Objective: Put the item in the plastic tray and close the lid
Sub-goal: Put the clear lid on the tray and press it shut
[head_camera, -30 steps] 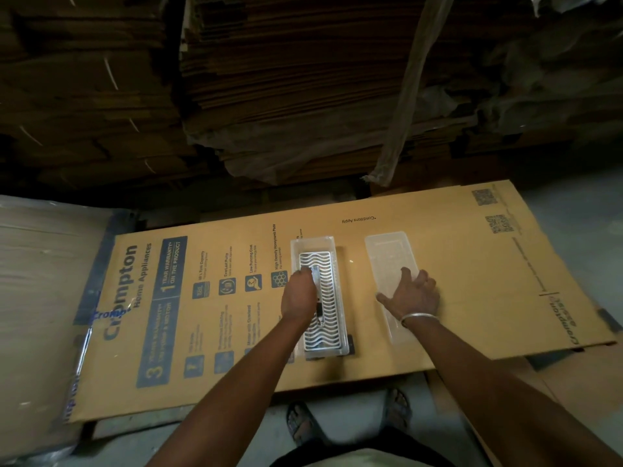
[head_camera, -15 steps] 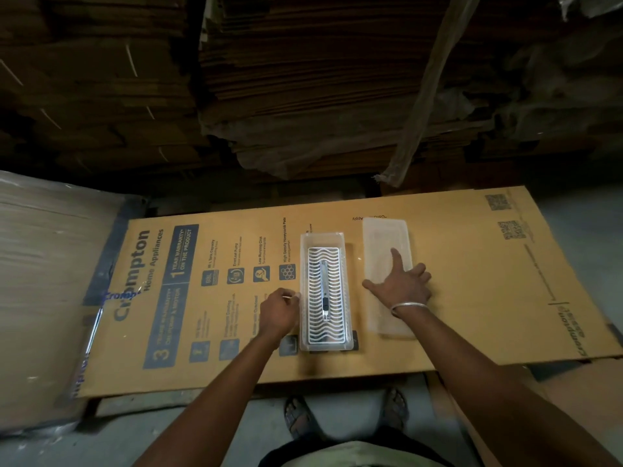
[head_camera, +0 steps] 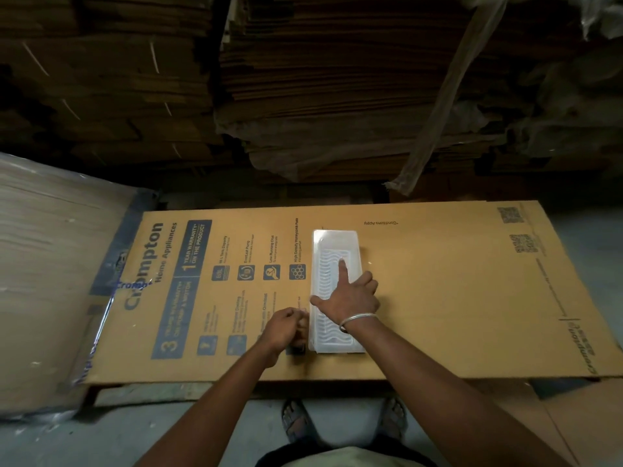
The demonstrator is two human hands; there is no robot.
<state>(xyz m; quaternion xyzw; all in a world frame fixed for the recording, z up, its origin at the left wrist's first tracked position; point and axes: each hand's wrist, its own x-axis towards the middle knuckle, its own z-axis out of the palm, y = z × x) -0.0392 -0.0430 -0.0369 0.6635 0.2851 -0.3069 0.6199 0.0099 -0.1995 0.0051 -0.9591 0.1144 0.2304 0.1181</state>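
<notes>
A long clear plastic tray lies on the flat printed cardboard sheet. Its translucent lid now covers it, and the wavy white insert shows faintly through the lid. The item inside is hidden under the lid and my hand. My right hand lies flat on top of the lid, fingers spread, index finger pointing away from me. My left hand is curled against the tray's left edge near its front end; whether it grips the rim I cannot tell.
Tall stacks of flattened cardboard rise just behind the sheet. A plastic-wrapped bundle of board lies at the left. My sandalled feet stand on the concrete floor below the sheet's front edge.
My right hand has carried the lid from the right of the tray onto it. My left hand left the item inside the tray and went to the tray's left edge.
</notes>
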